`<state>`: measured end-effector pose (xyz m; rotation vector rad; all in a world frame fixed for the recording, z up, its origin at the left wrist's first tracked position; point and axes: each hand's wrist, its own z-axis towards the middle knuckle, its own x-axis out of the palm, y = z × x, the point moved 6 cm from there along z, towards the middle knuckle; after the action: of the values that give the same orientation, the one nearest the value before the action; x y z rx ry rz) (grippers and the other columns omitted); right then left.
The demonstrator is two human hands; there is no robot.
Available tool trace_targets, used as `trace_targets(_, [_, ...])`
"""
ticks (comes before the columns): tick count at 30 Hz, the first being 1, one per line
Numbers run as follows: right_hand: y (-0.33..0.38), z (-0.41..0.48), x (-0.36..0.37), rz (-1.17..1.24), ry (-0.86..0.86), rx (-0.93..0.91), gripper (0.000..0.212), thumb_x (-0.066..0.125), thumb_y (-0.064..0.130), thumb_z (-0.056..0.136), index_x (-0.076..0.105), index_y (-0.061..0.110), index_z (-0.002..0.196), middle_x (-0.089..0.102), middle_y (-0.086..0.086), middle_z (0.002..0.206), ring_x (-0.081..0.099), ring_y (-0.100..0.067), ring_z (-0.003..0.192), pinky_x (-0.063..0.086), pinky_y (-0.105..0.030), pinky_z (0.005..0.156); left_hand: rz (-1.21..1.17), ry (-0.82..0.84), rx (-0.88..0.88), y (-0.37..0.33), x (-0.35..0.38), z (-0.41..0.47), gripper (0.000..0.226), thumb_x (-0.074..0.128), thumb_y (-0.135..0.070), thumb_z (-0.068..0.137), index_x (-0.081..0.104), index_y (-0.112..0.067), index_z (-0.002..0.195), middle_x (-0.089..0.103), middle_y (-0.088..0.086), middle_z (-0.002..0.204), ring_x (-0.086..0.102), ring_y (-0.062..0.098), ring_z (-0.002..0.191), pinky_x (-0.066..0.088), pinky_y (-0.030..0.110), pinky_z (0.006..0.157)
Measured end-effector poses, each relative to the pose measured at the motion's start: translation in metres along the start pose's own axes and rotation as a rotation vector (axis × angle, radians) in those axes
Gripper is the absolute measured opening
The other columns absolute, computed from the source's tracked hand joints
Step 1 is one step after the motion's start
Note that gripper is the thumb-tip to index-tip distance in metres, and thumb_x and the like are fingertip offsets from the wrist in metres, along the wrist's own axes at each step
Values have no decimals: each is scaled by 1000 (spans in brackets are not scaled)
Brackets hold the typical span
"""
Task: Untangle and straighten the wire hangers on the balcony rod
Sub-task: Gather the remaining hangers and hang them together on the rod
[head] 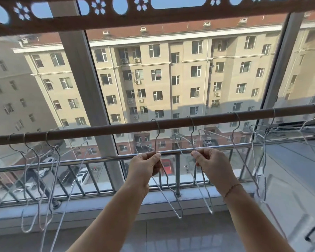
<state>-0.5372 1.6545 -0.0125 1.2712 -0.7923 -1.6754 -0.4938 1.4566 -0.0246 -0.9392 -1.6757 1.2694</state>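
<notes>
Here the balcony rod (116, 128) runs just above our fingers, with every wire hanger hooked over it. A tangled bunch (38, 170) hangs well out beyond our left hand (145, 168), and another knot (258, 142) hangs beyond our right hand (215, 166). Between them each hand pinches one hanger at its neck. The left hanger (155, 139) rises from the left fingers (155, 158) to the rod, and the right hanger (192, 135) rises from the right fingers (198, 155). Both bodies droop below our wrists. The risk, we judge, is in the lower loops, which lie near each other; we cannot tell whether they cross. Pulling apart while they are snagged could bend the wire or lift a hook off the rod.
</notes>
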Motion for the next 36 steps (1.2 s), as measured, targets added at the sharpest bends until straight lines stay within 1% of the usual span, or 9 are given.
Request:
trace_targets(4, [7,-7,-5,-46,-5,-14,16,57,27,89,66,15,92,64,2,73,61,-15,70,53,-32,70,-17,-29,13,3,-7,-7,7,62,-5,86,67,-4,91,62,8,69,56,15,61,50,21,59])
trace_targets(9, [37,-31,-20,-139,-189,-138,27,54,29,88,54,13,110,60,-7,94,60,-23,81,52,-35,72,51,-99,107,-6,-48,-25,11,63,-12,87,69,-6,95,67,6,75,60,15,68,53,24,68])
trace_targets(12, [72,-51,-8,-58,-205,-235,22,54,26,88,55,15,107,58,-3,88,57,-18,77,49,-32,69,77,-191,200,-24,-87,-37,10,63,-12,87,68,-9,94,66,5,74,59,13,66,52,21,64])
trace_targets(17, [119,-83,64,84,-9,-300,4,56,24,88,56,24,92,58,12,75,58,-1,72,45,-10,60,113,-283,360,-54,-158,-51,13,64,-15,85,68,-11,97,68,6,82,63,14,74,51,22,69])
trace_targets(22, [135,-100,181,112,241,-214,8,57,29,87,60,23,91,62,8,77,59,-6,73,48,-19,68,140,-448,452,-75,-238,-56,5,64,-17,86,67,-18,89,66,0,76,60,12,67,51,20,63])
trace_targets(24, [143,-106,221,112,295,-179,9,56,31,88,59,23,92,61,10,78,59,-5,73,47,-12,63,168,-471,457,-79,-268,-55,7,64,-17,86,65,-23,86,67,-1,80,61,13,72,51,22,69])
trace_targets(27, [152,-112,258,106,285,-135,14,57,35,87,61,22,93,63,11,80,57,0,73,44,-7,60,232,-448,450,-80,-298,-48,8,64,-16,86,65,-24,85,68,3,83,63,17,76,51,26,72])
trace_targets(32, [153,-114,279,131,198,-58,16,60,31,86,65,17,81,66,7,75,58,-2,65,42,-10,56,310,-229,344,-74,-299,-33,13,62,-16,87,66,-12,99,69,2,81,63,4,53,50,17,52])
trace_targets(36, [154,-112,277,107,159,-41,16,59,28,87,66,16,78,66,2,67,58,-8,60,45,-18,57,326,-110,247,-69,-285,-22,17,63,-16,87,64,-11,104,71,6,84,64,8,48,50,18,45])
